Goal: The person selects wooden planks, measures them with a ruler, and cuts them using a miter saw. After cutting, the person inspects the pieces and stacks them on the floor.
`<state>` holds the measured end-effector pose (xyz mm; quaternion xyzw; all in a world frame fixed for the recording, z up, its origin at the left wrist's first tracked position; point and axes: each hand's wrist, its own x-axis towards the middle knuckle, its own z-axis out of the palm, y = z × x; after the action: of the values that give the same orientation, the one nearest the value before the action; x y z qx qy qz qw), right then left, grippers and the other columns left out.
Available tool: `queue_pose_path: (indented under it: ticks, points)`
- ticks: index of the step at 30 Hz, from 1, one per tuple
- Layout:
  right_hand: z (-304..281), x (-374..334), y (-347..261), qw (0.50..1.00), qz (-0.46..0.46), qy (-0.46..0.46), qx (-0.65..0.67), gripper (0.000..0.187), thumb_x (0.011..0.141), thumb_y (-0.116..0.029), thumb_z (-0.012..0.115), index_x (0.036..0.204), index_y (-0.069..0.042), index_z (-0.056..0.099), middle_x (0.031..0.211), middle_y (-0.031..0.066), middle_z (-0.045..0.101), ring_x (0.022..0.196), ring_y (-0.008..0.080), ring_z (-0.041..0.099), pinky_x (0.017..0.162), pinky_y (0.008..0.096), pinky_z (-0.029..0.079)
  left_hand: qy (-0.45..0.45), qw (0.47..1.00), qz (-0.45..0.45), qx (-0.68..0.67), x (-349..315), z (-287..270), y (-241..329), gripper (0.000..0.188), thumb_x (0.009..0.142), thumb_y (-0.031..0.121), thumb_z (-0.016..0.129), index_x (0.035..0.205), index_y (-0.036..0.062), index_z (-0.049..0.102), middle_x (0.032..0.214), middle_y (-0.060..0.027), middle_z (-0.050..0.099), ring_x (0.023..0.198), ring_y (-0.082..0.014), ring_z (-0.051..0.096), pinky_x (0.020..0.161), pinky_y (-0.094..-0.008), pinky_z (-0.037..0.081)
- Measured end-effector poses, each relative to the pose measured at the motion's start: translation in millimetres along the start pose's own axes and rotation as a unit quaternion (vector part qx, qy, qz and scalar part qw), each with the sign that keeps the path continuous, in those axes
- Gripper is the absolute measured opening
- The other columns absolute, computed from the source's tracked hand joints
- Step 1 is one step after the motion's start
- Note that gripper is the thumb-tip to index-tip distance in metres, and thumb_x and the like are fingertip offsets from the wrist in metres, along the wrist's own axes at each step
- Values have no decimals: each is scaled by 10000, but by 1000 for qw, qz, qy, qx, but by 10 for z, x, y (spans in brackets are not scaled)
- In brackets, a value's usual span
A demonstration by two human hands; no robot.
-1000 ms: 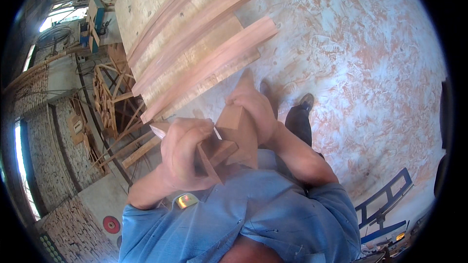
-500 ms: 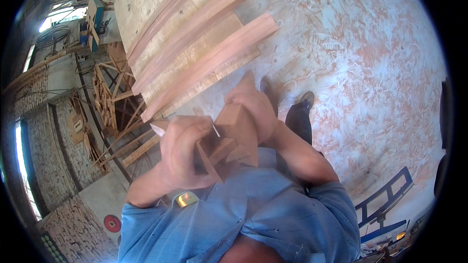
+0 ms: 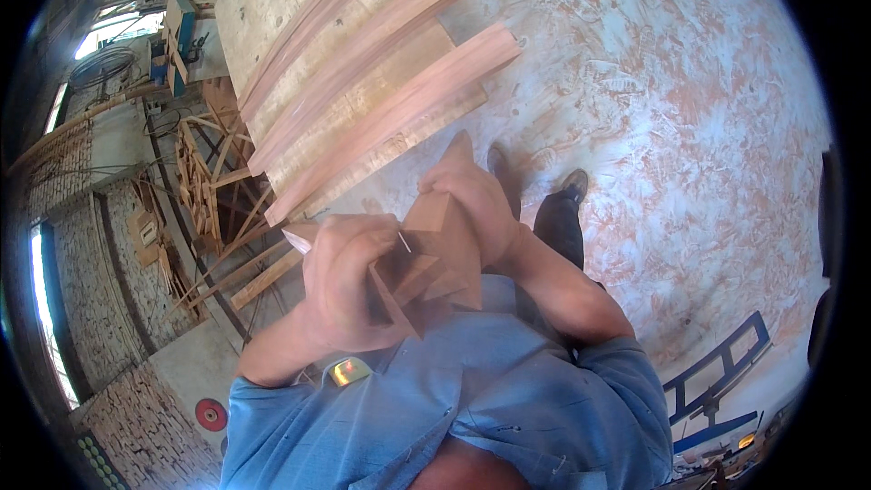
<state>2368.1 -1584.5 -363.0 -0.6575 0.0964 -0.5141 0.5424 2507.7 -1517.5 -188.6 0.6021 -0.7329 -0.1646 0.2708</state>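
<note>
Close in front of my chest, both hands grip brown wood. My left hand [image 3: 343, 286] is closed around a length of wood [image 3: 392, 301]; its pale end pokes out beyond the knuckles on the left. My right hand [image 3: 476, 204] wraps over a wider wooden piece [image 3: 456, 259], and a tapered tip shows past the fingers. The two pieces meet or overlap between the hands; I cannot tell whether they are joined. A thin bright strip [image 3: 405, 240] shows beside my left fingers, its kind unclear. The palms and the undersides of the wood are hidden.
Ahead on the left, a plywood-topped surface [image 3: 272, 0] carries several long reddish boards [image 3: 408, 82]. Beyond my left arm stands a heap of wooden frames and strips [image 3: 213, 181]. A tape measure [image 3: 348, 371] is at my left side. A blue metal frame [image 3: 721, 367] lies at the right.
</note>
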Motion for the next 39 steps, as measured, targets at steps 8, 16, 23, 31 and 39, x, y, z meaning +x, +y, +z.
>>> queue_pose_path:
  ticks: [8, 16, 23, 31, 39]
  points:
    - [34, 51, 22, 1000, -11, -2, -11, 819, 691, -450, 839, 1244, 46, 493, 1081, 217, 609, 934, 404, 631, 849, 480, 513, 24, 1000, -4, 9, 30, -15, 10, 768, 601, 166, 913, 1222, -11, 497, 1019, -163, 610, 791, -289, 606, 639, -374, 479]
    - [38, 76, 12, 1000, 4, -11, -5, 823, 675, -459, 847, 1231, 40, 501, 1073, 222, 611, 926, 407, 629, 844, 472, 512, 33, 999, 3, 26, 43, -14, 7, 794, 586, 165, 920, 1226, -27, 491, 1009, -164, 609, 775, -271, 605, 615, -355, 479]
    - [55, 78, -4, 1000, -2, -3, -14, 815, 697, -466, 836, 1230, 48, 496, 1066, 230, 609, 921, 413, 626, 839, 478, 511, 24, 999, 6, 28, 64, -49, 28, 792, 597, 157, 918, 1231, -43, 486, 1000, -177, 610, 775, -281, 607, 621, -358, 485]
    - [27, 64, 14, 1000, -10, -3, -20, 836, 700, -495, 827, 1240, 44, 487, 1072, 224, 603, 930, 416, 623, 838, 492, 509, 8, 1000, 3, 11, 44, -42, 8, 854, 591, 236, 958, 1239, -51, 482, 1060, -224, 598, 860, -326, 627, 692, -392, 510]
    - [-27, 70, 10, 1000, 1, 5, -7, 860, 697, -545, 815, 1249, 26, 485, 1071, 218, 601, 935, 415, 618, 849, 495, 502, 2, 1000, 0, 7, 98, -1, 23, 862, 588, 240, 963, 1243, -45, 481, 1088, -224, 585, 898, -338, 625, 719, -398, 512]
